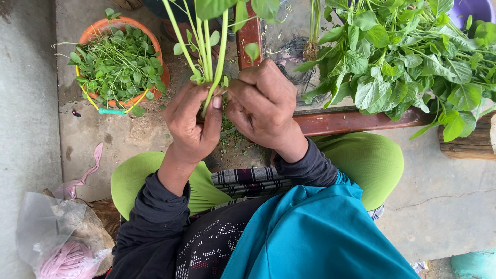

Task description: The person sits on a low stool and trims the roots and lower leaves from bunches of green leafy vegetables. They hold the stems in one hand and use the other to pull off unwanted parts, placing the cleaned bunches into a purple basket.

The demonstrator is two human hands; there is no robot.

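**Obs 1:** Green leafy stalks, a small bunch with pale stems point(206, 46), centre top of frame, rising out of the picture. Left hand point(194, 121) clenched round the base of the stems, thumb pressed over them. Right hand point(261, 103) closed tight beside it, knuckles up, fingers curled in at the same base; cannot tell what, if anything, it pinches.

**Obs 2:** Surroundings?

**Obs 1:** Round orange plastic basin full of small picked green leaves point(121, 62), upper left. Loose heap of large-leaved greens point(408, 57), upper right, lying over a red-brown wooden plank point(351, 120). Clear plastic bag with a roll of pink string point(64, 256), lower left, on the grey concrete floor point(449, 181).

**Obs 2:** Risks?

**Obs 1:** My judgement: stems look thin and soft, so a hard squeeze or twist at the base could snap them unevenly. Bunch is top-heavy; a slackened grip might let stalks slide onto the gritty floor. The basin sits well apart, so tossed pieces could miss it.
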